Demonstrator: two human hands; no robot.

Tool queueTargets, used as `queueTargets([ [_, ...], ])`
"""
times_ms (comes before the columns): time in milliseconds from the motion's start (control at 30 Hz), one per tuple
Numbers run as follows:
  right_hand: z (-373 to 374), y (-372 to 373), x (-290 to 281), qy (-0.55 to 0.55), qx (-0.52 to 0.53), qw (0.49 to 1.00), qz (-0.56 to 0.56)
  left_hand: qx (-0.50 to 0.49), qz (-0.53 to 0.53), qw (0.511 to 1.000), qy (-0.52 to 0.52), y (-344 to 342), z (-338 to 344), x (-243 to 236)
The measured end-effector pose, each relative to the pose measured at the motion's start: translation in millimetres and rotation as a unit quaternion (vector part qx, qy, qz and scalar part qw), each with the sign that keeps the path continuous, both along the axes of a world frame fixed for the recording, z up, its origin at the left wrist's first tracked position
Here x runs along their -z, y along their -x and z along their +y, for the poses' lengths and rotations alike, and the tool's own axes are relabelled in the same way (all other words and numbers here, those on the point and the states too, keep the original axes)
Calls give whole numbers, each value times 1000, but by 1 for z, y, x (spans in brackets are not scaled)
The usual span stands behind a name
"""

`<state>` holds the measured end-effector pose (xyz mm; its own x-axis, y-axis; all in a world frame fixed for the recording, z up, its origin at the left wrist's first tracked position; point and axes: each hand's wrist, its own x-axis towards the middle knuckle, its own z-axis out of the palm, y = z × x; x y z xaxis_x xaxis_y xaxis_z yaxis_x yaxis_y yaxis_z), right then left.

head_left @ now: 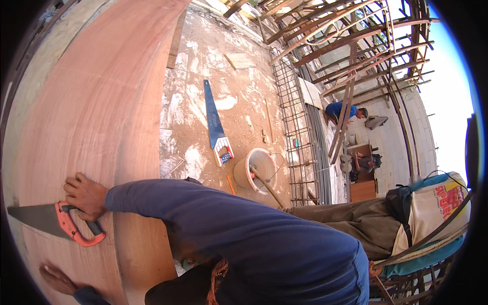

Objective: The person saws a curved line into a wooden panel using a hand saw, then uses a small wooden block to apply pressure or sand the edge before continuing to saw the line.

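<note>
My right hand (pixel 84 198) lies over a sheet of reddish plywood (pixel 91 101), fingers apart and bent, beside the red-and-black handle of a handsaw (pixel 43 218). The saw rests on the sheet, its dark blade pointing left. Lower down, my left hand (pixel 56 277) is on the plywood with fingers stretched out, holding nothing visible. My long blue right sleeve crosses the lower middle of the view.
A second saw (pixel 213 124) and a pail (pixel 256 170) with a wooden handle in it lie on the dusty floor. Beyond are rebar cages (pixel 295 142), timber scaffolding (pixel 356 40) and two people (pixel 338 112) at work. Brown-trousered legs and a printed sack (pixel 432 213) are at right.
</note>
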<state>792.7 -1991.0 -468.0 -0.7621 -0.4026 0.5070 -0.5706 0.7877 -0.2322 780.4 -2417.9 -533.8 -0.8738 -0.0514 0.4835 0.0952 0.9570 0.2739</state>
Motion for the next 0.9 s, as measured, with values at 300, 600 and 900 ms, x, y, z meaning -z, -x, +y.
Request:
queueTargets([
  [300, 3, 1, -13, -17, -59, 992, -110, -192, 29, 979, -65, -51, 84, -67],
  [600, 6, 43, 2, -3, -171, 985, -1, -342, 121, 919, -153, -307, 141, -300],
  [900, -85, 23, 24, 51, -400, 909, -106, -639, 122, 581, 489, -471, 322, -489],
])
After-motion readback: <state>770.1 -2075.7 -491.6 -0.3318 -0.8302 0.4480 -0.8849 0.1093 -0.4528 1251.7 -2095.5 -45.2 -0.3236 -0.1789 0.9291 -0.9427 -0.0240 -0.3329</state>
